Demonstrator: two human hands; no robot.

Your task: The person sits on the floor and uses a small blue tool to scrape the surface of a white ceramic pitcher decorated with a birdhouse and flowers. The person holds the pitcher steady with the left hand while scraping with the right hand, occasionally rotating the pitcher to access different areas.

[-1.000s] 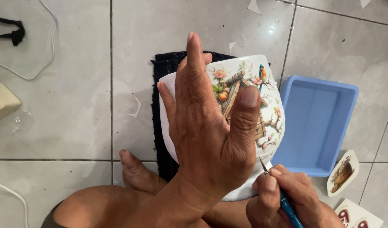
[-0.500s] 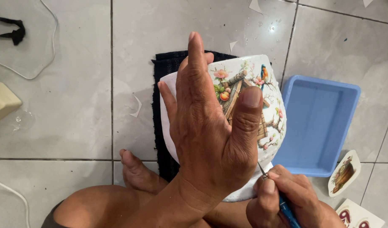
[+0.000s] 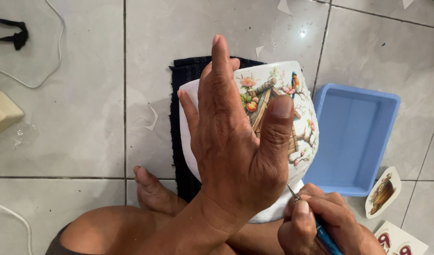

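My left hand (image 3: 238, 141) lies flat over a white rounded ceramic piece (image 3: 297, 127) that carries a colourful decal of a birdhouse, blossoms and a small bird. Its thumb presses on the decal and the fingers stretch along the piece's left side. My right hand (image 3: 321, 222) sits at the lower right, gripping a thin blue-handled blade tool (image 3: 316, 224) whose metal tip touches the piece's lower edge. The piece rests above a black cloth (image 3: 179, 113) on the tiled floor. My bare foot (image 3: 153, 191) and knee show underneath.
A blue plastic tray (image 3: 356, 137) stands just right of the piece. Cut-out decals (image 3: 382, 191) lie at the lower right. Paper scraps (image 3: 152, 120) dot the wet grey tiles. A white cable (image 3: 47, 71), a black strap (image 3: 14, 35) and a cream block (image 3: 2, 111) lie at the left.
My right hand has shifted slightly, keeping the blade tip at the piece's lower edge. My left hand stays pressed over the piece.
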